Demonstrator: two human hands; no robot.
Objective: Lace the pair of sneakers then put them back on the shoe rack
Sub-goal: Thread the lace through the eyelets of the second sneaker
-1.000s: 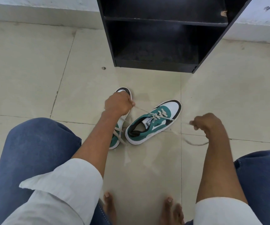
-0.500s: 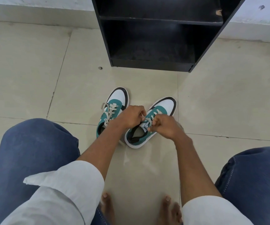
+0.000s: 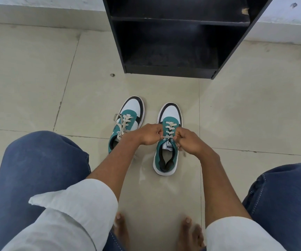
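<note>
Two teal, white and black sneakers stand on the tiled floor, toes pointing at the rack. The left sneaker (image 3: 128, 122) is laced, its cream lace ends lying loose over its side. The right sneaker (image 3: 167, 160) stands straight in front of me, with cream laces (image 3: 169, 126) crossed up its tongue. My left hand (image 3: 148, 135) pinches one lace end at the top eyelets. My right hand (image 3: 189, 142) pinches the other end, close beside it. The black shoe rack (image 3: 173, 69) stands open beyond the shoes, its shelves dark and bare.
My knees in blue jeans frame the view at the left (image 3: 37, 169) and right (image 3: 283, 200). My bare feet (image 3: 191, 230) rest on the floor below the shoes. A white wall base runs behind the rack. Beige floor tiles lie around the shoes.
One second ago my hands were pulling the lace ends wide apart. They have come together at the top of the right sneaker, which has turned from angled to straight.
</note>
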